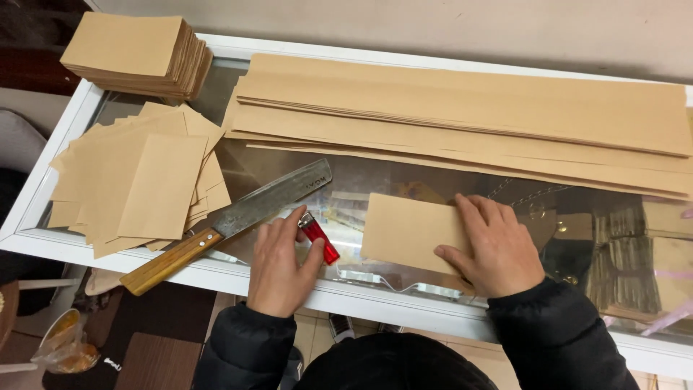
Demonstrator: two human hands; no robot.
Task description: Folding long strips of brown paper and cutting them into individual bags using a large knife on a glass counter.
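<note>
The glass-topped table [216, 94] carries everything; the knife [231, 220] serves as the landmark. Beyond and right of the knife lies a wide pile of long brown paper strips [462, 115]. Left of the knife, loose cut sheets [137, 180] are fanned out; beyond them sits a squared stack [137, 54]. Right of the knife, one brown sheet [408, 231] lies flat under the right hand [494, 249], fingers spread open and pressing. The left hand [278, 263], just beside the blade, pinches a red lighter [319, 238]. Judged: firm, flat pressure keeps the sheet from shifting. No labels are visible on the paper.
</note>
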